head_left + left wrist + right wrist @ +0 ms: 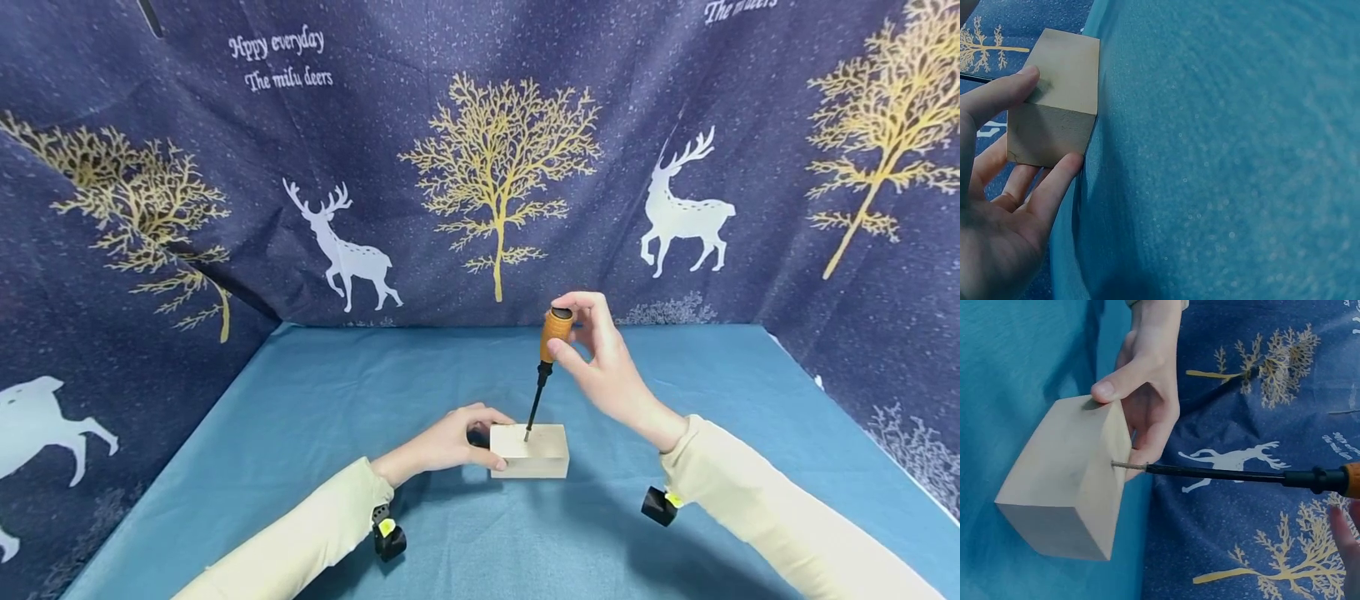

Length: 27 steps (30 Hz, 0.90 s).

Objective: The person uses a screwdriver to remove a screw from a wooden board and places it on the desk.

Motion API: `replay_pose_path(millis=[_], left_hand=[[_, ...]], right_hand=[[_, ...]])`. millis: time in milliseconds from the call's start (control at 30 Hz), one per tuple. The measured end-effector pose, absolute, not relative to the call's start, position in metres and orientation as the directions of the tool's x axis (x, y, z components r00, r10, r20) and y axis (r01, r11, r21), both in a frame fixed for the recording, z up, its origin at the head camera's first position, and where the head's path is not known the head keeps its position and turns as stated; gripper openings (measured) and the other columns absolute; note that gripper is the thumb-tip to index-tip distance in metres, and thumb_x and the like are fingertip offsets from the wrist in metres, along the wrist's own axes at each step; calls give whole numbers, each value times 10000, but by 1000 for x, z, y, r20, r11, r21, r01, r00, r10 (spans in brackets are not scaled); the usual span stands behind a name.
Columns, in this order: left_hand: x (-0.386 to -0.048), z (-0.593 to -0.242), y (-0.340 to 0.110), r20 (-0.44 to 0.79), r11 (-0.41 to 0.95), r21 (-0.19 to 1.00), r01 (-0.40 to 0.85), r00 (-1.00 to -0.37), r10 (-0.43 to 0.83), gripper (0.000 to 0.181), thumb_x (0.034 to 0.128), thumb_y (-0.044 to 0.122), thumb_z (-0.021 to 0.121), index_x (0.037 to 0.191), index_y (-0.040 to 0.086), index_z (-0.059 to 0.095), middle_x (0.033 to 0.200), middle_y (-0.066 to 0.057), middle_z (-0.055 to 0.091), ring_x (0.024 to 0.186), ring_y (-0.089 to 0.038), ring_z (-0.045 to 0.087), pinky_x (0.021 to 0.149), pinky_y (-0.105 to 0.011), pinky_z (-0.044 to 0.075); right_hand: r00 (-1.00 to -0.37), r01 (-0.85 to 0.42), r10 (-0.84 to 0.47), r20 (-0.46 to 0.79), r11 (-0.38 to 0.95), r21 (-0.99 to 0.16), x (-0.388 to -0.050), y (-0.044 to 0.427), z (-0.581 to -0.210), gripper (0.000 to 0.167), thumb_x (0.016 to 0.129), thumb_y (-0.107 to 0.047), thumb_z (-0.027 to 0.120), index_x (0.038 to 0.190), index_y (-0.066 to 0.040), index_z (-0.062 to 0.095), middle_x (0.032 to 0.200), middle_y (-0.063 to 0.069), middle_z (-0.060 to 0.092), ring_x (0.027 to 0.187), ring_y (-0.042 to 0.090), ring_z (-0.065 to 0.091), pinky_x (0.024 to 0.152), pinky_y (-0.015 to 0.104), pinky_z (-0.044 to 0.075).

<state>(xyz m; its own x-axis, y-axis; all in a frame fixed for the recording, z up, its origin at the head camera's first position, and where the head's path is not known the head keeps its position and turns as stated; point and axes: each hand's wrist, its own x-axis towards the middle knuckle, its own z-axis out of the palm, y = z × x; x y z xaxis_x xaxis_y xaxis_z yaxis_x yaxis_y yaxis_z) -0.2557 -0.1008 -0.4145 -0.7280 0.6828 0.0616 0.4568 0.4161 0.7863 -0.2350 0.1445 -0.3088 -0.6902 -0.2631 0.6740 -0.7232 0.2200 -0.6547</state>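
Note:
A pale wooden block lies on the blue cloth. My left hand grips its left end, with the thumb on the near side and fingers behind; the left wrist view shows the thumb and fingers on the block. Above it, my right hand holds a screwdriver by its orange handle, between thumb and fingers. The black shaft leans slightly, its lower end at the block's top. In the right wrist view a thin screw stands between the shaft's tip and the block, its point at the wood.
Blue cloth covers the table. Behind it hangs a dark blue curtain printed with white deer and golden trees. A small black camera is worn on the left wrist, another black device on the right.

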Motion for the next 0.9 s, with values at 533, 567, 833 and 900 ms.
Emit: replay_pose_path(millis=[533, 567, 833, 900], left_hand=[[-255, -413, -101, 52, 423, 787, 448, -732, 679, 509, 808, 267, 820, 1287, 209, 655, 1114, -26, 622, 982, -92, 599, 928, -348, 480], [-255, -412, -101, 52, 422, 788, 447, -732, 679, 509, 809, 266, 818, 1288, 207, 654, 1117, -27, 623, 984, -94, 599, 929, -350, 480], [-255, -413, -101, 47, 430, 789, 439, -741, 670, 510, 806, 274, 820, 1286, 219, 654, 1120, -22, 621, 990, -100, 598, 929, -364, 474], [-255, -414, -101, 45, 429, 790, 438, -740, 671, 507, 807, 275, 820, 1283, 223, 655, 1121, -21, 620, 990, -100, 600, 929, -361, 475]], right_hand=[[-690, -722, -236, 684, 160, -673, -235, 146, -307, 490, 904, 80, 632, 1312, 37, 364, 1210, 211, 565, 1042, 36, 611, 829, 177, 519], [-684, -726, -248, 686, 136, -675, -236, 146, -307, 462, 917, 89, 599, 1307, 40, 356, 1205, 226, 572, 1048, 46, 619, 837, 185, 523], [-678, -707, -302, 670, 21, -707, -238, 144, -310, 371, 959, 95, 404, 1301, 2, 298, 1271, 115, 592, 1063, 130, 649, 915, 251, 521], [-684, -721, -274, 677, 108, -685, -237, 144, -310, 367, 961, 67, 471, 1290, 8, 318, 1258, 79, 581, 1043, 99, 625, 879, 225, 508]])
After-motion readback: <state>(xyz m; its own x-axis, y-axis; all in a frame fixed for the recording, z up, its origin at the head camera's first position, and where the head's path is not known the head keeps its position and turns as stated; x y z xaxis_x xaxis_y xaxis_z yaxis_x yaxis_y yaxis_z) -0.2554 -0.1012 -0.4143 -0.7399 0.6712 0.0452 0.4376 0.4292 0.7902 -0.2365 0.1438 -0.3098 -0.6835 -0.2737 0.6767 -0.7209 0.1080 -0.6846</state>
